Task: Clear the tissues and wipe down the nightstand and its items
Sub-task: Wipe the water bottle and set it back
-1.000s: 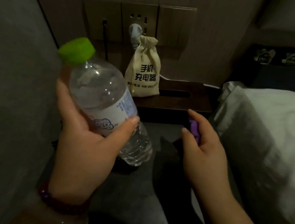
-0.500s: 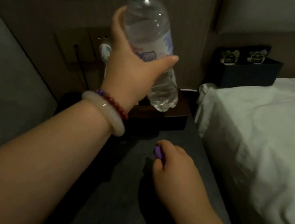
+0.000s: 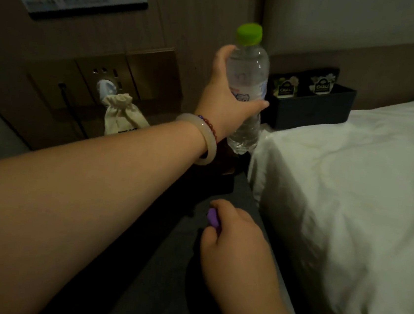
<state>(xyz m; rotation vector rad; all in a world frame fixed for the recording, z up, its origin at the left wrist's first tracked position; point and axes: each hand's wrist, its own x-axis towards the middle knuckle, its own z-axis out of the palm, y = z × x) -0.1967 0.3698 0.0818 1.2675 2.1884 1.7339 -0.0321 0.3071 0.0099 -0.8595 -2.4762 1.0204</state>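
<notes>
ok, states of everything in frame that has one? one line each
bottle: upright, lifted, gripped by the left hand
cap: on
left hand: wrapped round the bottle
right hand: curled round a purple item, low over the nightstand
purple item: mostly hidden in the right hand
pouch: drawstring shut, standing by the wall
plug: in the socket
box: open-topped, sachets inside

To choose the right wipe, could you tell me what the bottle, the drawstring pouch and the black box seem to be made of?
Bottle: clear glossy plastic, ribbed base; green cap looks like matte plastic.
Drawstring pouch: off-white woven cloth, likely cotton, gathered and creased.
Black box: dark matte; plastic, wood or leatherette, too dim to tell.
</notes>
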